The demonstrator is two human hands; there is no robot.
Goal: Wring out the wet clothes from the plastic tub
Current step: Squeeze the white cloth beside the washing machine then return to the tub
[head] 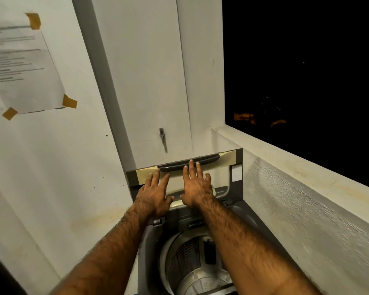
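While both hands, left hand (156,193) and right hand (197,188), rest flat and open on the washer lid (222,176), grasping nothing, the drum (185,265) looks empty w/ no tub or clothes visible, so prob next step's fetching them.

The washing machine (239,211) is dark grey with a silver drum (192,271). Its lid (219,177) is cream. Brown tape (69,101) holds the white paper (24,67).

Top-load washer (245,211) by wall, lid (232,158) raised upright. Both hands flat on lid: left (155,193), right (197,188). Drum (185,258) open below.
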